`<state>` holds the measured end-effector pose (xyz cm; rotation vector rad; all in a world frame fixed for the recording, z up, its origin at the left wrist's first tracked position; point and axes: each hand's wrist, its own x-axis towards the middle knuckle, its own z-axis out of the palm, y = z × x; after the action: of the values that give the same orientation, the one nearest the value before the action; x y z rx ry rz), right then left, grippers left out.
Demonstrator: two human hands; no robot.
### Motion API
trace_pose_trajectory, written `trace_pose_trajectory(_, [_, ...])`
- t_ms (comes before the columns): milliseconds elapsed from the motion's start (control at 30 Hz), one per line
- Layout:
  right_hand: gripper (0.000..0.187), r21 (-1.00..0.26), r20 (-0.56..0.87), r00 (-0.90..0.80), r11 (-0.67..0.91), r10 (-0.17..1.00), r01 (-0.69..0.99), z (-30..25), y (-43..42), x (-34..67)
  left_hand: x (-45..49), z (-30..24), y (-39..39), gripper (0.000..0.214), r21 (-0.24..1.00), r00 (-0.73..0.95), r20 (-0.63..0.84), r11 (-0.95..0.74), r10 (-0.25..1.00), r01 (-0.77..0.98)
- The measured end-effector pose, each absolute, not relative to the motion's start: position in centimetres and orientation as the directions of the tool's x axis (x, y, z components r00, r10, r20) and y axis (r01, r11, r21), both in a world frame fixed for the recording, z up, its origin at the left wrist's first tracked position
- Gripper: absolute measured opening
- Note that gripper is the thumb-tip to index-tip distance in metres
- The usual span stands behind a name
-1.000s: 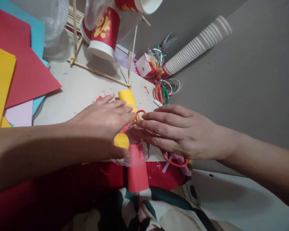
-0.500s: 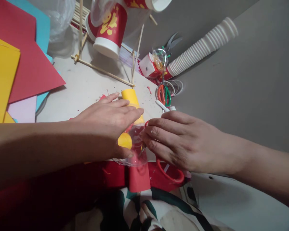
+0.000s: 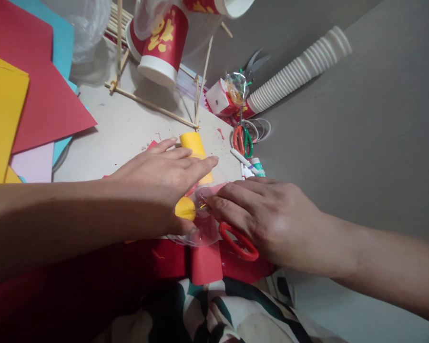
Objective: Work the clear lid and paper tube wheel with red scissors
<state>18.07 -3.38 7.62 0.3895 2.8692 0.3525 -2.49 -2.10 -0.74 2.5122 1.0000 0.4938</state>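
My left hand [image 3: 164,174] lies flat with its fingers stretched out over a clear round plastic piece [image 3: 203,237] at the table's near edge. Its thumb rests on the plastic, and its fingertips reach to a rolled yellow paper tube [image 3: 190,140]. A yellow round shape [image 3: 184,208] shows between thumb and forefinger. In my right hand [image 3: 268,216] is a pair of red-handled scissors [image 3: 240,241], mostly hidden by the fingers, with the blade side at the plastic. Red paper [image 3: 206,267] sticks out below the plastic toward my lap.
A stick frame [image 3: 153,108] and red paper cups [image 3: 166,45] stand at the back. Coloured paper sheets [image 3: 53,105] lie at the left. Along the right edge are more scissors [image 3: 242,140], white pens [image 3: 243,159] and a long cup stack [image 3: 300,71].
My right hand has turned and shifted slightly down, and the scissors have swung left with their red handle now closer to the plastic. The left forefinger has stretched a little to the right.
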Motion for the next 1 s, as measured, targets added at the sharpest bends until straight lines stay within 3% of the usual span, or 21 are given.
trace_pose_trajectory(267, [0.018,0.042,-0.249,-0.822,0.853,0.513,0.519,7.6,-3.0,17.7,-2.5,-0.6,-2.0,0.103,0.491,0.689,0.140,-0.654,0.711,0.575])
trace_pose_trajectory(400, [0.029,-0.136,-0.199,-0.748,0.738,0.634,0.661,7.3,-2.9,17.2,-2.4,-0.5,-2.0,0.102,0.491,0.693,0.132,-0.654,0.709,0.575])
trace_pose_trajectory(500, [0.033,-0.305,-0.191,-0.648,0.583,0.738,0.753,7.1,-2.8,16.8,-2.5,-0.5,-2.0,0.100,0.482,0.700,0.125,-0.659,0.704,0.577])
trace_pose_trajectory(633, [0.036,-0.450,-0.296,-0.411,0.254,0.862,0.856,7.0,-2.6,16.5,-2.5,-0.5,-2.0,0.100,0.465,0.701,0.126,-0.666,0.702,0.584])
trace_pose_trajectory(800, [0.034,-0.546,-0.423,-0.198,-0.074,0.884,0.835,6.8,-2.5,16.4,-2.4,-0.7,-1.9,0.101,0.452,0.693,0.132,-0.666,0.708,0.594])
trace_pose_trajectory(1000, [0.023,-0.732,-0.481,-0.173,-0.285,0.860,0.619,5.8,-3.0,17.2,-2.4,-0.5,-2.1,0.103,0.464,0.688,0.125,-0.655,0.715,0.596])
